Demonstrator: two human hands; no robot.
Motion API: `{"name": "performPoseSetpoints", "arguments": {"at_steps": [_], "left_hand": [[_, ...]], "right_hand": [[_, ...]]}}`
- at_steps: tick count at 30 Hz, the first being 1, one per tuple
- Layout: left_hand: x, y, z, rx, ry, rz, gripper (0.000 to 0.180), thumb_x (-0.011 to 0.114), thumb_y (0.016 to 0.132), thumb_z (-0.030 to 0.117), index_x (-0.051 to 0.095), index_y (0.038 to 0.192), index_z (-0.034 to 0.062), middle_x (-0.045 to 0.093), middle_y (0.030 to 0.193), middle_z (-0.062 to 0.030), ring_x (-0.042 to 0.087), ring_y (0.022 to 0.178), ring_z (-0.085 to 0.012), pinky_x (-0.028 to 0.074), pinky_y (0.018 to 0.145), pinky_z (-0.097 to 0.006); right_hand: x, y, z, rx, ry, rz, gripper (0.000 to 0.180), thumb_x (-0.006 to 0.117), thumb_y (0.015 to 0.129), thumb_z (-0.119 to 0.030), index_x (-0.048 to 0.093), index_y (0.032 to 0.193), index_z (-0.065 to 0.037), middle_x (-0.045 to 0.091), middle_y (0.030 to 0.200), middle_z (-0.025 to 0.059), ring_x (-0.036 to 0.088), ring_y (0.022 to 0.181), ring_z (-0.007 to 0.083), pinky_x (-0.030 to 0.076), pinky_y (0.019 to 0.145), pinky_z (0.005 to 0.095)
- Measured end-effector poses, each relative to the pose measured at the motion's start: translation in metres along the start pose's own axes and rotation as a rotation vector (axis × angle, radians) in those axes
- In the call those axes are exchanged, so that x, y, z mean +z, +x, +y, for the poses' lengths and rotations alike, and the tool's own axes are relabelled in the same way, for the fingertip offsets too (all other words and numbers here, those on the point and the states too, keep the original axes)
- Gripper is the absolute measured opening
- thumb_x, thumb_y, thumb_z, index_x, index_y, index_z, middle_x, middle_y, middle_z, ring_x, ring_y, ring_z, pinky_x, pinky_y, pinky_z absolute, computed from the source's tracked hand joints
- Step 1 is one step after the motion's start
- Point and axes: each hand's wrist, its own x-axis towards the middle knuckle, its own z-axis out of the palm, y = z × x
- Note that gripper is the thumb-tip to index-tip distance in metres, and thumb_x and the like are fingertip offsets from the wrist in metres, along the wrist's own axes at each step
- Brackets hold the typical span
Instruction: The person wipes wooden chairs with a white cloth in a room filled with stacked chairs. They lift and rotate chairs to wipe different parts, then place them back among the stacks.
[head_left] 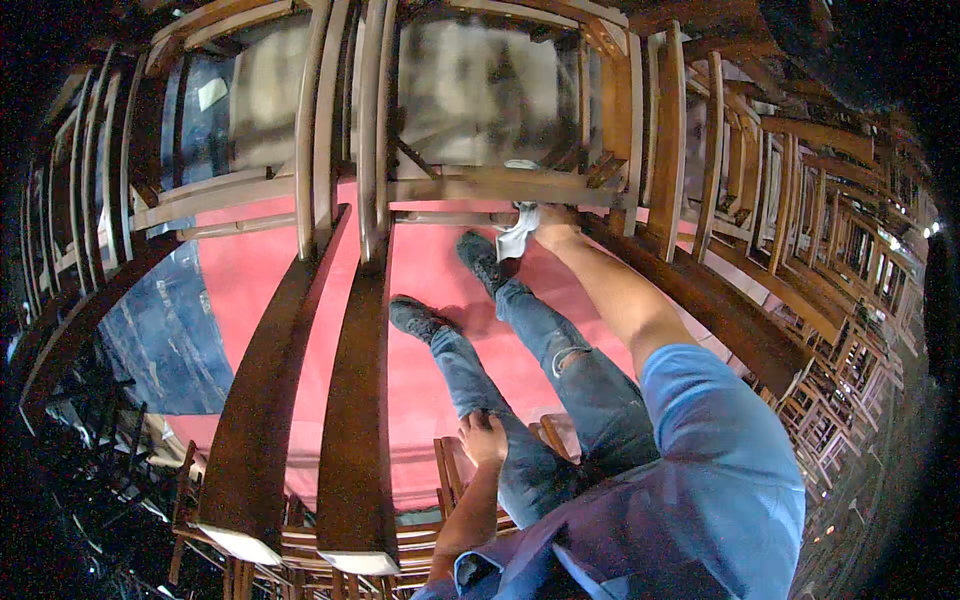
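A pale grey-white cloth (516,232) is bunched in my right hand (552,226), which reaches out to the far side. The hand presses the cloth around the thin wooden crossbar (445,217) of a brown chair frame (480,190), close to its right-hand corner. My fingers there are partly hidden by the cloth and slightly blurred. Down at my left thigh, my left hand (484,440) rests on my jeans with its fingers laid over the denim, holding nothing.
Long dark wooden posts (352,420) run toward me on the left, and another (700,305) slopes along my right arm. Stacked wooden frames (800,200) crowd the right side. Pink sheeting (250,290) and a blue sheet (170,340) cover the floor. Wooden slats (445,480) lie near my legs.
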Motion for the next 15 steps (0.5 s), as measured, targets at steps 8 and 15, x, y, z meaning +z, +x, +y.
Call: {"name": "performPoseSetpoints", "arguments": {"at_steps": [8, 15], "left_hand": [[-0.014, 0.012, -0.030, 0.137, 0.048, 0.093, 0.039, 0.059, 0.088, 0.035, 0.062, 0.116, 0.0086, 0.058, 0.121, -0.0165, 0.052, 0.114, -0.0389, 0.045, 0.096, -0.050], [-0.024, 0.006, -0.028, -0.019, -0.038, 0.033, 0.036, 0.059, 0.088, 0.034, 0.063, 0.113, 0.0083, 0.058, 0.121, -0.0145, 0.052, 0.115, -0.0374, 0.045, 0.097, -0.049]], "right_hand": [[0.021, 0.042, -0.219, -0.369, 0.788, 0.201, 0.035, 0.065, 0.088, -0.035, 0.062, 0.112, -0.010, 0.068, 0.105, 0.0121, 0.066, 0.089, 0.0315, 0.051, 0.083, 0.0484], [-0.068, -0.010, -0.192, -0.311, 0.565, -0.140, 0.028, 0.060, 0.089, -0.027, 0.070, 0.107, -0.008, 0.072, 0.104, 0.0115, 0.068, 0.098, 0.0308, 0.054, 0.082, 0.0426]]}}
